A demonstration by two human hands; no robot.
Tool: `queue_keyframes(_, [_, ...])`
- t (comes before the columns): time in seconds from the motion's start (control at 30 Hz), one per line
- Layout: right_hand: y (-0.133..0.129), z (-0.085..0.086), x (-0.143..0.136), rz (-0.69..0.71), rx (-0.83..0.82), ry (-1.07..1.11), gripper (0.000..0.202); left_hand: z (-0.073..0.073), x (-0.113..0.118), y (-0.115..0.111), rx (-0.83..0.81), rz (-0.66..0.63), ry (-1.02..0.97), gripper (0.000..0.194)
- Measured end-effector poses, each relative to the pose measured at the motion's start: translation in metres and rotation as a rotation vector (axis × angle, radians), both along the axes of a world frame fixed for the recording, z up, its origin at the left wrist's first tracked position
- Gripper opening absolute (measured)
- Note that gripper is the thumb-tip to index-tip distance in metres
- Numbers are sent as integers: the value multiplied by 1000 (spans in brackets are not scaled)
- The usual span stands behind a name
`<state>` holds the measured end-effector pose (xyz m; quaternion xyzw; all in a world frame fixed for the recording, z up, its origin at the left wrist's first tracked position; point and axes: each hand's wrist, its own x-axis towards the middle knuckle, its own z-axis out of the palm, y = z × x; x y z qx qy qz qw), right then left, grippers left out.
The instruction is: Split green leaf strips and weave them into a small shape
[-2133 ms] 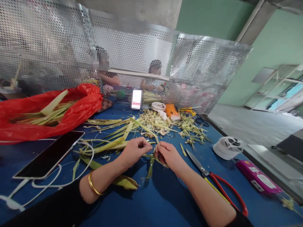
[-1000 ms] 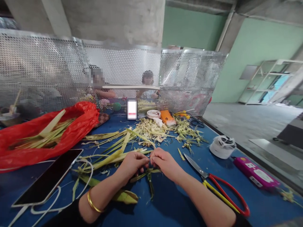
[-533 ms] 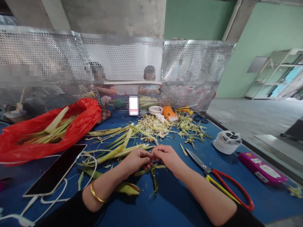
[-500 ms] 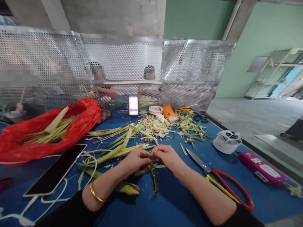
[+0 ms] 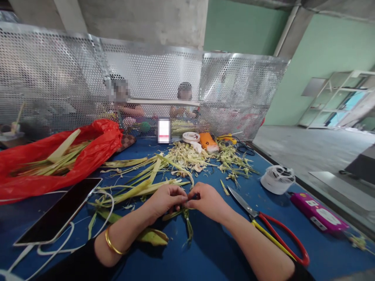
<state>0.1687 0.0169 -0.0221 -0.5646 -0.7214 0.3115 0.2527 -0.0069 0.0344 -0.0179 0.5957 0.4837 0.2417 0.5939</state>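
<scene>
My left hand [image 5: 168,201] and my right hand [image 5: 206,201] meet over the front middle of the blue table [image 5: 216,253], fingertips pinched close together. Between them is a small bunch of green leaf strips [image 5: 189,228], its loose ends hanging toward me. A pale twisted strand [image 5: 186,172] runs up behind the fingers; whether it joins the bunch is hidden. Beside my left wrist lies a broad yellow-green leaf [image 5: 154,237]. Long husk-like strips [image 5: 146,186] spread out behind my left hand. Scissors [image 5: 246,205] with red and yellow handles lie open right of my right hand.
At left are a red plastic bag [image 5: 102,144] of dried leaves, a tablet [image 5: 58,212] and white cables. Leaf scraps [image 5: 190,154], an orange packet [image 5: 208,141] and a tape roll [image 5: 191,137] sit behind. White ribbon [image 5: 277,180] and a purple pack [image 5: 319,212] lie right. People sit beyond a perforated screen [image 5: 152,70].
The view has shifted slightly. My fingers have moved a little on the leaf bunch, with both hands still pinched together at it. The surrounding things lie as before.
</scene>
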Motion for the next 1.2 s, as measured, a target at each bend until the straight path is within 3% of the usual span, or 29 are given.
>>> queue_keyframes(0.27, [2,3,2,-27,54,26,9,-3,-2,2,-30,32,-39,30])
queue_keyframes(0.5, [-1,10,6,162,33,105,7,1,-3,1,-55,69,-21,24])
queue_keyframes(0.6, [0,6,5,113,26,141,6,2,-2,1,-13,89,7,22])
queue_keyframes(0.7, [4,-3,0,6,-16,324,21,0,-2,3,114,91,49,15])
queue_keyframes(0.77, [7,-9,-4,13,-32,392,31,-2,-2,3,235,71,86,10])
queue_keyframes(0.83, [8,-14,-7,41,-4,343,28,-4,-2,2,389,40,166,8])
queue_keyframes(1.0, [6,-14,-8,42,82,188,17,-2,-2,-4,767,-34,384,22])
queue_keyframes(1.2, [3,-10,-9,44,112,157,18,-3,0,-6,896,-30,547,20])
